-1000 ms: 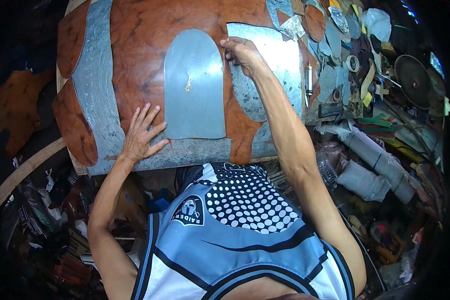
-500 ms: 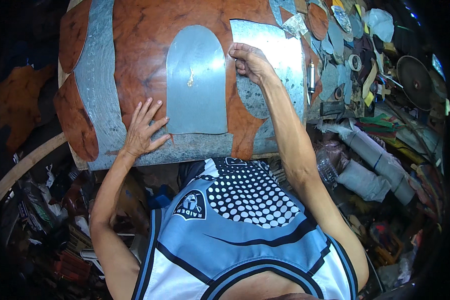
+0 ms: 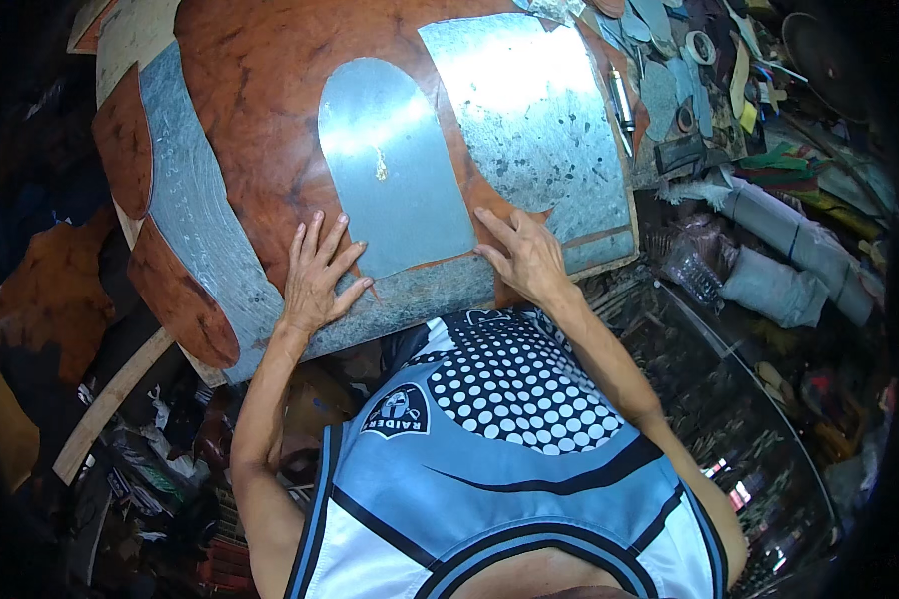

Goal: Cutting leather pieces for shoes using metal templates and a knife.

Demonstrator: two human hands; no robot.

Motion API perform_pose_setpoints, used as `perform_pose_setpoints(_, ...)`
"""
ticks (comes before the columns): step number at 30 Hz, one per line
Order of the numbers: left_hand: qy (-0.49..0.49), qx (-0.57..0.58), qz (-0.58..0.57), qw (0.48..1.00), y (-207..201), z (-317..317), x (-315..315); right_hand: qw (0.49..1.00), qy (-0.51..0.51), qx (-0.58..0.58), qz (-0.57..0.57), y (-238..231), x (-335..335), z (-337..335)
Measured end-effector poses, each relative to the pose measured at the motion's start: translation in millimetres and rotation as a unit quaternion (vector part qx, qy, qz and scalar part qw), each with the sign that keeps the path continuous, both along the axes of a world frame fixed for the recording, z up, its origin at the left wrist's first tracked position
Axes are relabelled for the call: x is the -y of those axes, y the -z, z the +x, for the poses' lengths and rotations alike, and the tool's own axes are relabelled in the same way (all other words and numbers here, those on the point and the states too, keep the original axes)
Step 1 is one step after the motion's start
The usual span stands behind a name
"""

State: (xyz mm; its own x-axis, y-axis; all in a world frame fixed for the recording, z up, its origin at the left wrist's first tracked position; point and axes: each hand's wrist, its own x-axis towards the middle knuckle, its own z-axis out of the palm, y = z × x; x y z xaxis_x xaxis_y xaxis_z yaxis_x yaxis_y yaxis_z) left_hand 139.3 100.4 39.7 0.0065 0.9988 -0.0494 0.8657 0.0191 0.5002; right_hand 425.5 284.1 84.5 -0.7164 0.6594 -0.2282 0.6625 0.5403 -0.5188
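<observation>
A grey arched template (image 3: 395,225), rounded at its far end and straight at its near end, lies flat on a sheet of mottled brown leather (image 3: 255,120). My left hand (image 3: 320,275) rests open on the leather, its fingers spread and their tips by the template's lower left corner. At the lower right corner my right hand (image 3: 527,255) lies open, with thumb and index finger stretched to the template's edge. Neither hand holds anything. Beneath the leather, a shiny grey metal sheet (image 3: 539,130) covers the worktable and shows bare on the right.
A pen-like silver tool (image 3: 621,100) lies at the table's right edge. Past it are cut pieces, a roll of tape (image 3: 701,46) and a dark-handled tool (image 3: 679,155). Wrapped rolls (image 3: 794,235) lie lower right. Two brown leather offcuts (image 3: 180,295) edge the table's left side.
My right hand has come down from the template's upper right side to its lower right corner, its curled fingers now spread. My left hand stays by the lower left corner. The view has turned slightly.
</observation>
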Motion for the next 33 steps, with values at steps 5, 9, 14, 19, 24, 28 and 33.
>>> perform_pose_setpoints(5,0.016,0.005,-0.007,1.000,-0.2,-3.3,-1.3,0.999,0.007,-0.004,0.034,0.8,19.3,4.1)
perform_pose_setpoints(9,0.045,0.002,-0.012,0.999,-1.5,-8.7,-3.0,0.998,0.026,0.000,0.052,5.6,24.5,5.1)
perform_pose_setpoints(14,0.056,0.010,-0.008,0.998,5.0,-13.1,-0.4,0.997,0.018,0.005,0.074,8.5,24.5,6.9)
perform_pose_setpoints(19,0.052,-0.007,0.017,0.998,11.1,-13.5,-3.2,0.997,0.035,0.016,0.073,7.9,23.9,4.4)
perform_pose_setpoints(24,0.047,-0.002,0.019,0.999,13.4,-9.8,-6.0,0.996,0.041,0.017,0.080,10.4,21.2,5.4)
perform_pose_setpoints(28,0.045,0.001,0.023,0.999,14.7,-8.0,-5.2,0.994,0.036,0.009,0.102,13.3,23.1,6.5)
perform_pose_setpoints(33,0.027,-0.008,0.040,0.999,5.9,4.7,-8.5,0.995,0.060,-0.011,0.076,9.6,18.9,6.6)
